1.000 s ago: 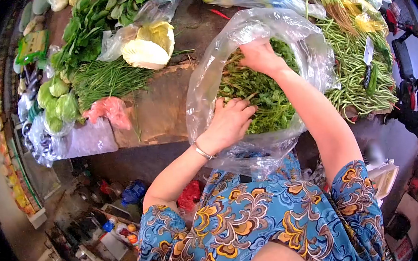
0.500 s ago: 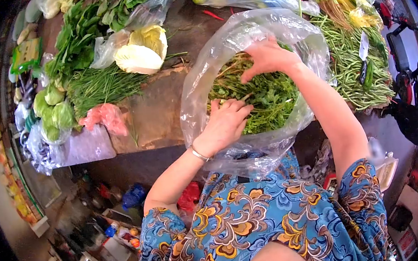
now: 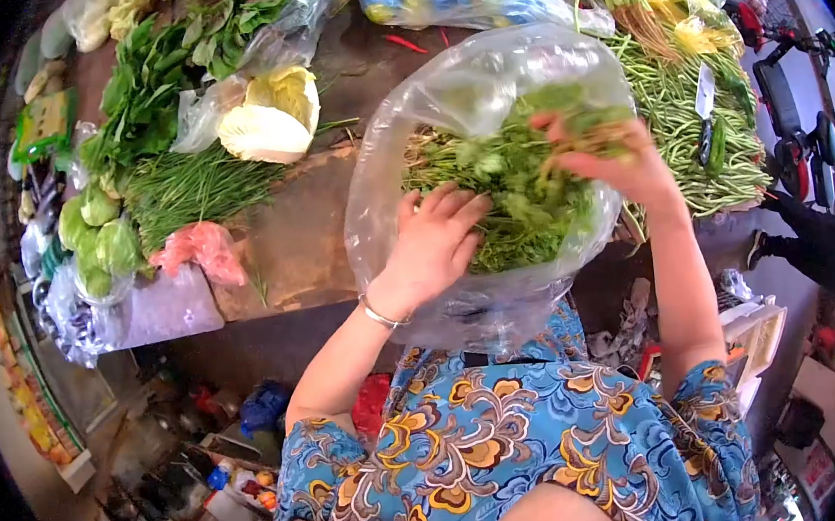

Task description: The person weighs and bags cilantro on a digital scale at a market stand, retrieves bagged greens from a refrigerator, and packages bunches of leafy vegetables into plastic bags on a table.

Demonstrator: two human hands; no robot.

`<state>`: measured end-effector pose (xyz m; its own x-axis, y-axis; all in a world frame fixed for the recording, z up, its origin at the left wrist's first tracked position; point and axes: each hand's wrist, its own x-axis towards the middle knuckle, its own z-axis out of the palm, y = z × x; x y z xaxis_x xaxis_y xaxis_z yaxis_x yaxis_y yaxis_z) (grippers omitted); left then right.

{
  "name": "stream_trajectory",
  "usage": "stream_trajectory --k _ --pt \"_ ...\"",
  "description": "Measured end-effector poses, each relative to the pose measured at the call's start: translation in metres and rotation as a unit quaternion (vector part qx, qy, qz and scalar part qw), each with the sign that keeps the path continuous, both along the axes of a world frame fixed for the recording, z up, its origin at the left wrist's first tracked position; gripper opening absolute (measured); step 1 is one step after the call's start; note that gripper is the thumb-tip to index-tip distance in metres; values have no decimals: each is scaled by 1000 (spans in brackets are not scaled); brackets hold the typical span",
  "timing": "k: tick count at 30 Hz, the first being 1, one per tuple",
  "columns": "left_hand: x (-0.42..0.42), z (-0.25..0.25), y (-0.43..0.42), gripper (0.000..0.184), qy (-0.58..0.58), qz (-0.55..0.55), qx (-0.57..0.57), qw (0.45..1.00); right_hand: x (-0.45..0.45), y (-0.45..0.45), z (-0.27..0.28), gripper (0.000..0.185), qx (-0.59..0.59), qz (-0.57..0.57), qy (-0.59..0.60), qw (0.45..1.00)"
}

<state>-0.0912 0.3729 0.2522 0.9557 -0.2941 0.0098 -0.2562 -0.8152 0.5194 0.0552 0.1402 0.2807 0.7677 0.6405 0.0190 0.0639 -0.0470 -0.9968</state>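
Note:
A large clear plastic bag (image 3: 371,190) stands with its mouth wide, full of leafy green cilantro (image 3: 519,216). My left hand (image 3: 433,244) lies at the left side of the bag's mouth, fingers spread over the stems, gripping nothing that I can see. At the right side, my right hand (image 3: 634,164) is closed round a bunch of cilantro (image 3: 576,135), raised above the rest and smeared by motion. Its leaves hang leftward over the bag.
Left on the table are a napa cabbage piece (image 3: 265,135), garlic chives (image 3: 195,191), green round vegetables (image 3: 103,230) and a pink plastic bag (image 3: 201,253). Green beans (image 3: 665,116) lie right, with a knife (image 3: 705,107) on them. Two red chillies (image 3: 405,43) lie behind the bag.
My right hand has gone from reaching into the bag to holding a bunch of cilantro, moving right and toward me. The left hand has shifted slightly left. The view has shifted a little.

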Motion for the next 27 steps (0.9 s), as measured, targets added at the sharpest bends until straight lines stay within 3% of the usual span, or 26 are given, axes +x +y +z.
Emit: stream_trajectory --k 2,3,5,6,8,9,10,11,12,13,14,15,17,18,19,21,24,27 --pt "7 8 1 38 30 15 -42 999 6 -14 2 21 137 -23 60 989" --pt "11 11 1 38 60 31 -83 994 2 -15 -7 21 137 -28 57 989" --pt "14 7 5 34 -7 28 -46 999 -5 -13 -26 13 -36 -154 91 983" --pt "16 12 7 32 -18 66 -109 992 -7 -11 -25 13 77 -154 81 982" --pt "10 29 2 22 26 139 -235 962 -13 -15 -14 15 71 -184 92 976" --pt "7 33 0 22 25 134 -234 963 -15 -13 -5 18 69 -213 99 969" --pt "6 38 -1 23 211 130 -402 881 -19 -11 2 19 11 -221 35 975" --pt "7 41 -3 26 383 118 -542 739 -29 -7 10 19 15 -222 29 975" --pt "8 39 -7 45 470 43 -570 672 -43 -1 17 20 23 -207 47 977" --pt "5 36 -16 45 468 42 -569 675 -56 5 23 22 30 -193 67 978" --pt "1 33 -29 58 491 8 -673 552 -65 13 19 21 10 -188 -141 972" --pt "-3 27 -41 73 502 -28 -758 415 -72 18 15 21 -11 -177 -344 922" --pt "-15 -6 -53 88 440 20 -791 426 -98 12 34 22 -136 -79 -461 874" --pt "-14 21 -53 88 438 25 -791 426 -109 10 31 30 -194 -51 -473 858" --pt "-15 10 -55 87 434 48 -786 439 -117 7 29 35 -222 -53 -453 862" --pt "-16 -12 -52 75 462 110 -794 379 -128 1 32 46 -287 -55 -442 848" --pt "-16 -23 -50 60 448 74 -782 426 -140 -7 21 57 -322 -50 -456 828" --pt "-12 -30 -54 51 464 107 -782 401 -145 -17 23 62 -372 -2 -445 814"
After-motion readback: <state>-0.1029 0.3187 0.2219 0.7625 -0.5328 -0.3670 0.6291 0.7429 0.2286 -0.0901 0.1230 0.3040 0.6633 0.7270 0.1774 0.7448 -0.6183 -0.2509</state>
